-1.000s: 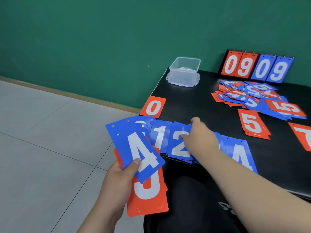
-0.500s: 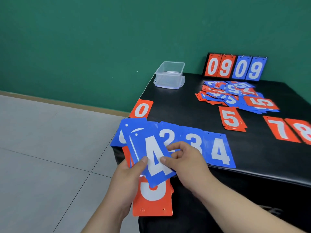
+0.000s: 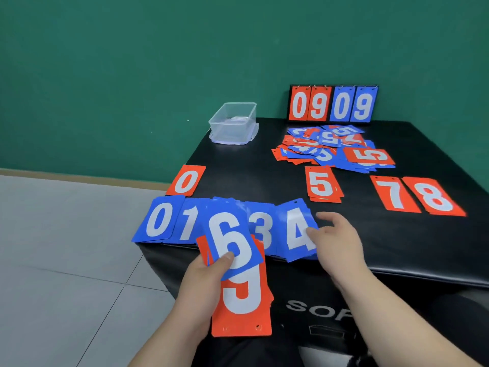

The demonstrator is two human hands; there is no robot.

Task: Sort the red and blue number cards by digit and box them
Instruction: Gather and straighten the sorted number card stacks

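Gripping a loose stack in the left hand (image 3: 203,282), thumb pressed on the top card, a blue plastic card with a white 6 (image 3: 232,239). Beneath it, a red card reading as a 9 (image 3: 242,300), punched holes at its lower edge. Resting the right hand (image 3: 336,239) open, fingers relaxed, thumb touching the right edge of the blue 4 card (image 3: 297,231). Closing a blue row there, with the blue 0 card (image 3: 158,221), blue 1 card (image 3: 189,221) and blue 3 card (image 3: 262,226), along the near edge of the black padded surface (image 3: 264,160).

Farther back: a red 0 card (image 3: 186,180), a small red 5 pile (image 3: 321,184), a red 7 card (image 3: 391,193) just beside a red 8 card (image 3: 434,196), an unsorted red-and-blue heap (image 3: 330,147), and the clear plastic box (image 3: 232,123) near the far left corner.

Easy to misfile from here: probably a 6 held upside down, that red one, judging by the hole at the top of the 4. Worth checking before laying down. Also liable to slide to the floor, with the blue row overhanging the near edge and both hands working right against it. Could spill from the fanned stack too, pinned by one thumb alone.
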